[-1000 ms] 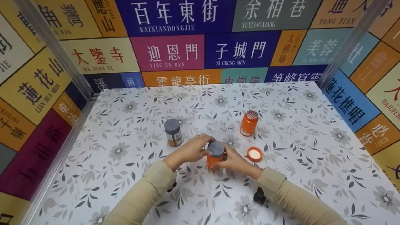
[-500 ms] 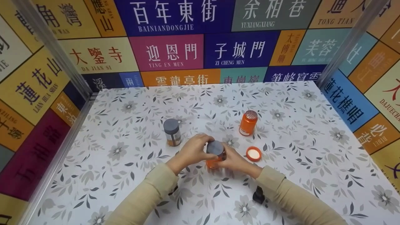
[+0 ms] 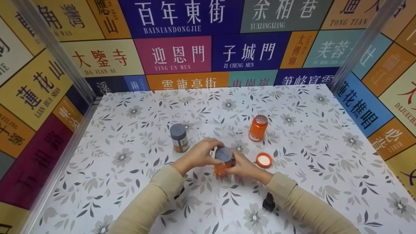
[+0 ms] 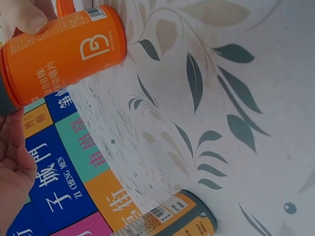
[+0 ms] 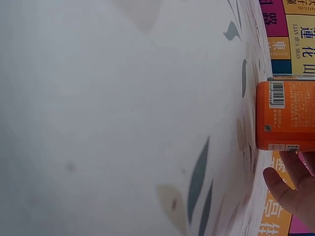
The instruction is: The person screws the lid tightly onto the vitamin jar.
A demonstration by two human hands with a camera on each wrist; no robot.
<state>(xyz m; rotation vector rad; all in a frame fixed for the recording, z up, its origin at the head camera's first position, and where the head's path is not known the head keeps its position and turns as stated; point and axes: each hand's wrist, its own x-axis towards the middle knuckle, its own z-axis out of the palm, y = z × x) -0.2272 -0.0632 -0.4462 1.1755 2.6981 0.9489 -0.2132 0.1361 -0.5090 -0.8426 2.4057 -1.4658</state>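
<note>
My left hand [image 3: 197,156] holds the round grey lid [image 3: 224,154] atop an orange vitamin bottle [image 3: 222,169], thumb on the near side and fingers on the far side. My right hand [image 3: 244,167] grips the body of that bottle, which stands upright. In the left wrist view, the right thumb lies on the orange bottle [image 4: 64,49] and the left fingers touch its lid edge. The right wrist view shows the printed orange bottle [image 5: 288,115] with the right hand [image 5: 290,189] beside it. Whether the lid is fully seated is hidden.
A clear-sided bottle [image 3: 179,143] with a grey cap stands to the left. Behind and right is an uncapped orange bottle [image 3: 258,128] with a silvery top. Near it lies an orange cap [image 3: 264,160], white inside up. Floral cloth covers the table [image 3: 130,195]; sign-printed walls surround it.
The left hand has turned slightly at the lid, its thumb coming round toward the near side. The right hand keeps its grip on the bottle. Everything else stays put.
</note>
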